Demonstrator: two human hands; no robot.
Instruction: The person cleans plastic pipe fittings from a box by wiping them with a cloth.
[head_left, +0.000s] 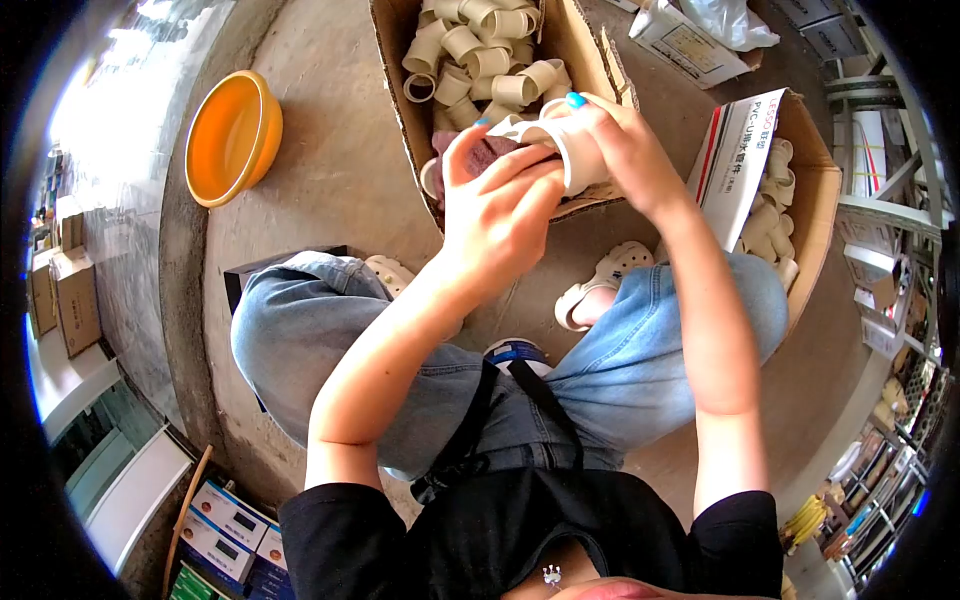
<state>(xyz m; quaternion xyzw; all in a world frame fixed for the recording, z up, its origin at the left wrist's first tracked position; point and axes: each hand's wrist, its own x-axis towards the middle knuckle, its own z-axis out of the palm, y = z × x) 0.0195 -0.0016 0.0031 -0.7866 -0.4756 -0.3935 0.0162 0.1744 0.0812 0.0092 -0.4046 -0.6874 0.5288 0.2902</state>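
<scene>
A white plastic pipe fitting (580,160) is held up between both hands, over the near edge of a cardboard box (405,130) of cream pipe fittings (488,62). My left hand (500,215) has its fingers closed round the left side of the fitting, near a thin white piece (510,128) at its upper edge. My right hand (630,155) grips the fitting from the right, fingertips on its top. Below and behind my left hand, a dark reddish cloth (478,150) lies in the box.
At the right stands an open carton (815,190) with more fittings and a raised printed flap (735,165). An orange basin (235,138) sits at the upper left. Another carton (690,45) with a plastic bag is at the top right. Stacked boxes (225,530) are at the lower left.
</scene>
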